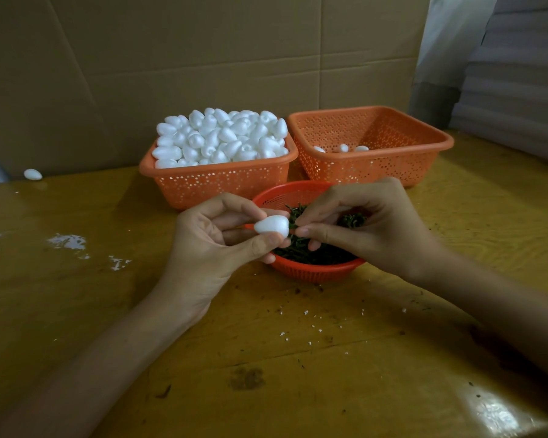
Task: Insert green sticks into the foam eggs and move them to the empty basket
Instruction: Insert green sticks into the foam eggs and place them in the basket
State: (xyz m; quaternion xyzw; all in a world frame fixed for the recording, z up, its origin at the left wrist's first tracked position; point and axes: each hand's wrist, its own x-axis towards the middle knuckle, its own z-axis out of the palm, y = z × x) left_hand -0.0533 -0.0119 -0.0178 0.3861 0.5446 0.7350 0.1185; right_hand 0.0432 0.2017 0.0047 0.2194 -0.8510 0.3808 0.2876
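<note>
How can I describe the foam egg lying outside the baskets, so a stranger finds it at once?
Take the wooden table and follow its far edge left to the cardboard wall. There, well left of the basket heaped with eggs, a lone foam egg lies on the wood. Unlike every other egg, it is in no basket or hand.

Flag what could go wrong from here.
1. The left hand pinches the foam egg by fingertips only; the right hand pushing the green stick off-centre could pop it loose.
2. The full basket is heaped above its rim; eggs may roll off; one stray egg lies on the table.
</note>
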